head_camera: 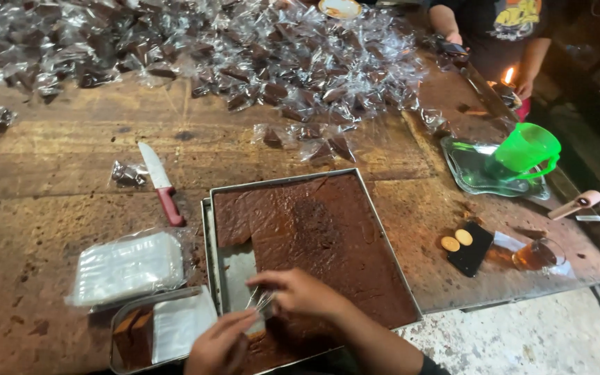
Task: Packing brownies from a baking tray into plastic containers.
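Clear wrapper (262,302) | pinched in both hands' grip: left (220,344), right (300,292) | over cake tray (383,239) | knife (161,184) apart

Table (57,160): worn brown wood.
Upper frame: heap of wrapped pieces (244,55).
Centre: baking tray (376,229).
Left: knife (161,184).
Right: green jug (526,149).

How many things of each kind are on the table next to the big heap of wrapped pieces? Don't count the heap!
Baking tray of brown cake: 1
Knife with red handle: 1
Green jug: 1
Metal serving tray: 1
Stack of clear wrappers: 1
Round biscuits: 2
Lit candle: 1
Glass of brown drink: 1
Total: 9
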